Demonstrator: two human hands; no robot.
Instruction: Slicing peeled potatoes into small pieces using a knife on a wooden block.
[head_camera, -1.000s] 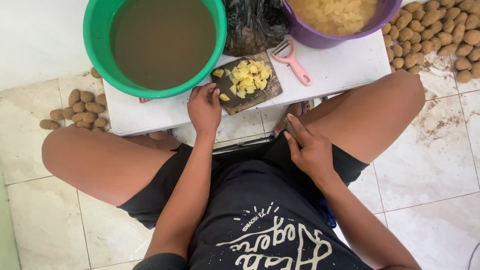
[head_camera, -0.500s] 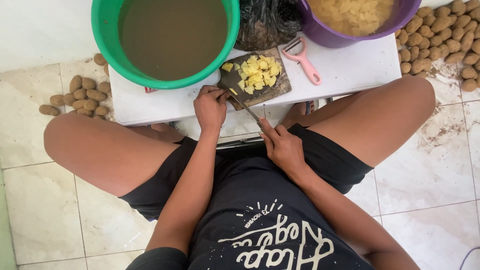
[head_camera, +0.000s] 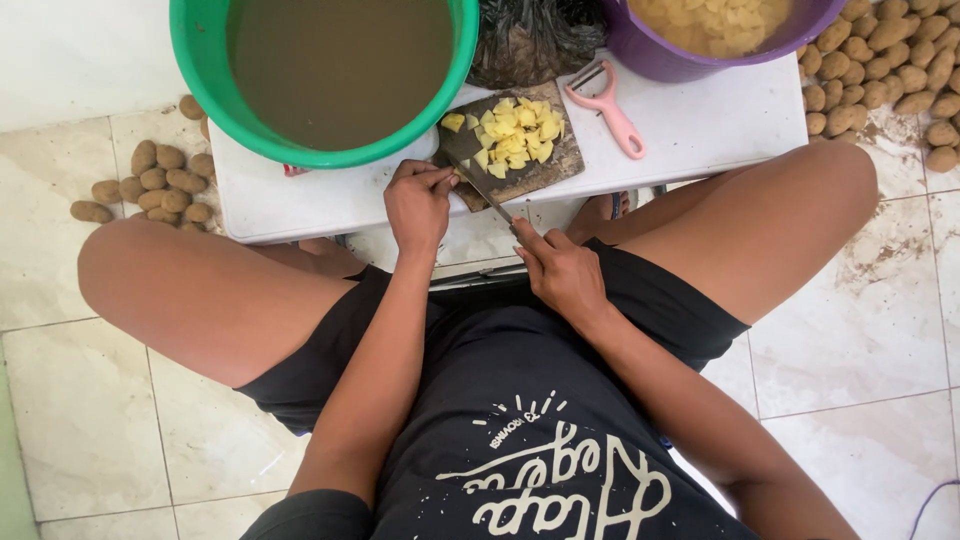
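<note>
The right hand has brought its knife up to the cutting board — left hand pinching a potato piece there, ready for slicing.

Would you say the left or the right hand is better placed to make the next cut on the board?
Right, probably: the right hand grips the knife, blade over the cutting board, while the left hand pinches something at its edge.

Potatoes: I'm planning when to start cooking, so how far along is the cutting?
Done: a purple bucket holds many cut pieces, and a pile of yellow chunks lies on the cutting board. In hand: the right hand holds a knife at the board's near edge, where the left hand pinches something small. Left: unpeeled potatoes heaped on the floor at both sides.
</note>
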